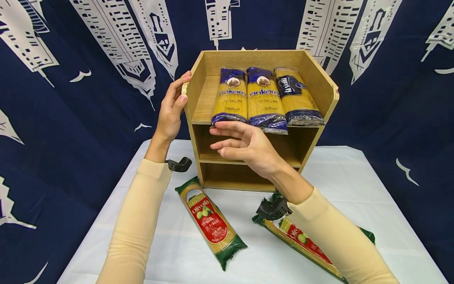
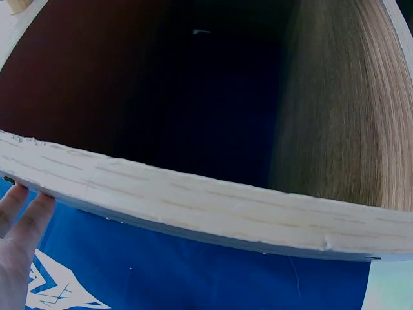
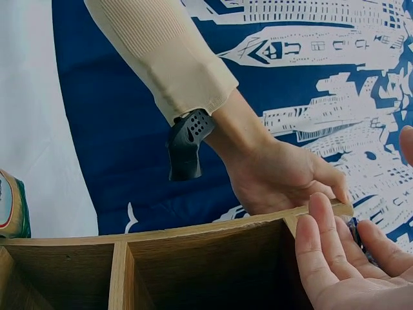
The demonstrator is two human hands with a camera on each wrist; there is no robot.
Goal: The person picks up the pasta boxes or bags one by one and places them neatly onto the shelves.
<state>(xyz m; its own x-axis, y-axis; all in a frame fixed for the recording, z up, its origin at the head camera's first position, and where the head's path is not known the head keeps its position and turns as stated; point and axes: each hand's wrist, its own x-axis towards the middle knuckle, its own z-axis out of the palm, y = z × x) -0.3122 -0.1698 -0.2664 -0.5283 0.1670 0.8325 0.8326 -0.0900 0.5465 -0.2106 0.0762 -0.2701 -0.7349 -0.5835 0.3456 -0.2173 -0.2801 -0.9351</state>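
Note:
A small wooden shelf (image 1: 259, 162) stands on the table, with three packs of spaghetti on its top level. Two are blue and yellow, a left pack (image 1: 230, 96) and a middle pack (image 1: 264, 98); the right pack (image 1: 298, 98) has a dark label. My left hand (image 1: 172, 112) rests against the shelf's left side panel; the left wrist view shows its fingers (image 2: 29, 223) touching the outer face. My right hand (image 1: 248, 146) is before the shelf, fingers loosely extended near the left pack's lower end. Nothing is held in it; whether it touches the pack I cannot tell.
A green-ended spaghetti pack (image 1: 211, 223) lies on the white table (image 1: 156, 232) at the shelf's front left. A similar pack (image 1: 298, 240) lies at the right, partly under my right forearm. A dark blue printed cloth (image 1: 88, 130) hangs behind.

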